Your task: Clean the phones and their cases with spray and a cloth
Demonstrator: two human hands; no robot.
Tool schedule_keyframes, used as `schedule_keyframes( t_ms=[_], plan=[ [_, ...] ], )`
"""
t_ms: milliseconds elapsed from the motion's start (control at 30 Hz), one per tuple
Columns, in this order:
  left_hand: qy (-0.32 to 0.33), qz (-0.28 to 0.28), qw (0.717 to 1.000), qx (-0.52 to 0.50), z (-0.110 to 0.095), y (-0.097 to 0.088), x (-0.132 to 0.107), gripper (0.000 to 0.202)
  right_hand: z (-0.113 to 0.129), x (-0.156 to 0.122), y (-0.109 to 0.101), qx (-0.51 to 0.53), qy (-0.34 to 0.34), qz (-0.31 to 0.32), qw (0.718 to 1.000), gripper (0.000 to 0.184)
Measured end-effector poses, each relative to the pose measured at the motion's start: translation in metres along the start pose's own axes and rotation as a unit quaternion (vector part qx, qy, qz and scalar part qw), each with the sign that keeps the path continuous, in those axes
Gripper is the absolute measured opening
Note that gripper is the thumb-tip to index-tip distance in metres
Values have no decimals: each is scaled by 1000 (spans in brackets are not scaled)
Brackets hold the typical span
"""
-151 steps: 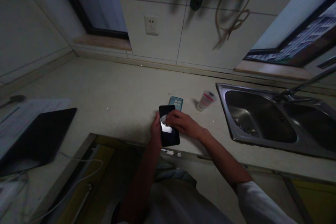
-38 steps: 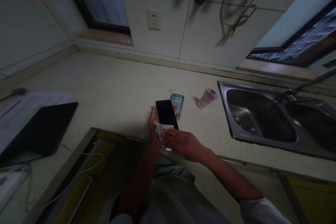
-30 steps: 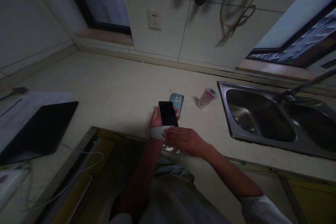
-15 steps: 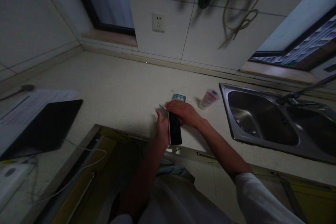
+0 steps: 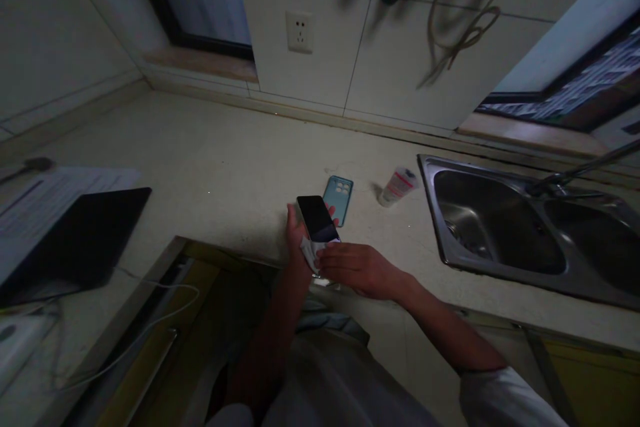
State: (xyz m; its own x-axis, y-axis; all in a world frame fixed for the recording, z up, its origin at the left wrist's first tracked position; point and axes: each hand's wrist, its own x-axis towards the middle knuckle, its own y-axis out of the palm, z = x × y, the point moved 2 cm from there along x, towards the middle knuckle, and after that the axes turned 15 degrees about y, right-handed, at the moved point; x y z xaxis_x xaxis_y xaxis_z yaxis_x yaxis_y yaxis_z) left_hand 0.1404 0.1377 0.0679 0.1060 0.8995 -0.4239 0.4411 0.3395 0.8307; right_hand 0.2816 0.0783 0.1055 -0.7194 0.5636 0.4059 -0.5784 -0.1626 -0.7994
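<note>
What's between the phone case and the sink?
In the head view, a white tube with a pink label lies on the countertop between the teal phone case and the steel sink.

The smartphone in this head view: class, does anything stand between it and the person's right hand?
Only a white wipe does: it sits between the right hand and the lower end of the black smartphone, which rests in the left hand. Nothing else visible stands between them.
</note>
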Motion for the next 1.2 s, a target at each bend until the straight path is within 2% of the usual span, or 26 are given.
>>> schedule_keyframes(
  t_ms=[100,133,200,233,300,333,400,433,500,633,800,867,933,1000,1100,1133,1200],
  plan=[
    [30,-2,1000,-10,-1,-1,5,58,2,-11,-6,59,32,-12,998,35],
    [38,-6,999,-10,-1,-1,7,55,0,-15,-8,84,61,-30,994,36],
    [51,-14,999,-7,1,0,8,51,-8,-23,-10,129,162,-94,974,33],
    [57,-15,998,-9,1,0,9,51,-13,-26,-11,148,228,-140,952,29],
    [63,-11,998,-19,1,1,10,52,-25,-33,-9,202,355,-239,881,22],
    [63,-6,998,-24,1,2,10,53,-30,-35,-7,240,402,-283,837,19],
    [63,0,998,-28,-1,4,11,54,-38,-37,-1,324,452,-344,756,20],
    [63,2,998,-27,-1,5,12,55,-40,-36,2,358,462,-361,727,21],
    [67,13,997,-23,-2,7,13,57,-43,-31,7,398,469,-378,692,23],
    [69,43,997,-12,1,6,17,49,-41,-18,9,414,457,-404,676,23],
    [39,37,998,-23,5,0,17,29,-38,-5,-2,391,420,-503,646,26],
    [11,42,999,-21,6,-1,14,31,-33,-1,-5,362,405,-535,647,28],
    [-21,54,998,-1,8,-1,9,36,-26,3,-6,306,396,-544,673,27],
    [-46,73,996,28,12,-3,6,39,-18,8,-3,229,381,-508,738,22],
    [-28,53,994,97,20,-12,11,37,-9,18,9,132,302,-381,864,28],
    [-11,35,992,123,21,-16,14,34,-6,19,13,114,267,-338,895,33],
    [13,18,989,149,21,-24,23,28,-2,20,21,92,212,-274,933,40]
  ],
)
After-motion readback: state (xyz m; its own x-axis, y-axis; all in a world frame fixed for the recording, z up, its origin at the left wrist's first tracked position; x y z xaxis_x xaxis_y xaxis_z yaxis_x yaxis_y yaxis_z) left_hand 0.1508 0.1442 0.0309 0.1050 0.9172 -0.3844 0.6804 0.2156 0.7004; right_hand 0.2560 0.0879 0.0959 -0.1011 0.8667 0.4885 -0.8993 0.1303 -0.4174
